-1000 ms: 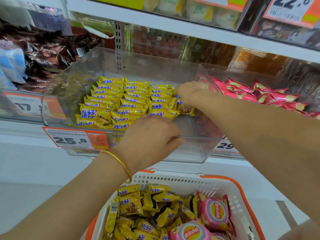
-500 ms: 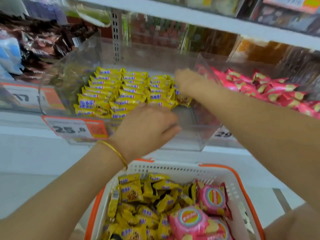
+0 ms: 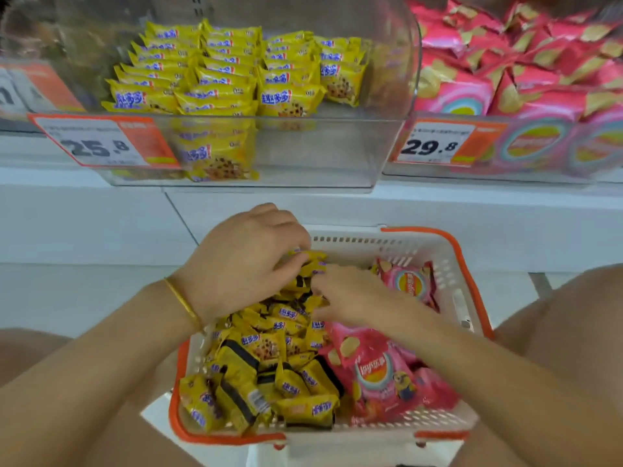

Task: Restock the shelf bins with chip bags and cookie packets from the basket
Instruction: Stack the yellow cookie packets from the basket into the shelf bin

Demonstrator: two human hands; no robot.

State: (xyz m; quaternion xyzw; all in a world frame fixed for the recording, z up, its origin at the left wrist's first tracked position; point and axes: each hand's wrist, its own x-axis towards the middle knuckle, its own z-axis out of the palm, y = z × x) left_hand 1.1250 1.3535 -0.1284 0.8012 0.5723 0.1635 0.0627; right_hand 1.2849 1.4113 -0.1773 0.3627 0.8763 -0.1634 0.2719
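Observation:
A white basket with an orange rim (image 3: 453, 264) sits low in front of me, holding several yellow cookie packets (image 3: 263, 348) on its left and pink chip bags (image 3: 381, 375) on its right. My left hand (image 3: 242, 261) curls over the packets at the basket's far end and grips some. My right hand (image 3: 350, 294) reaches in from the right; its fingers and thumb close around packets beside the left hand. Above, a clear shelf bin (image 3: 303, 153) holds rows of the same yellow packets (image 3: 215, 79), with bare floor on its right side.
To the right, a second clear bin is packed with pink chip bags (image 3: 505, 45). Orange-and-white price tags reading 25.8 (image 3: 97, 146) and 29.8 (image 3: 431, 146) hang on the bin fronts. A white shelf ledge (image 3: 101, 214) runs between the bins and the basket.
Both hands have left the cookie bin and dropped down into the basket. The view has tilted down, so the basket fills the lower half.

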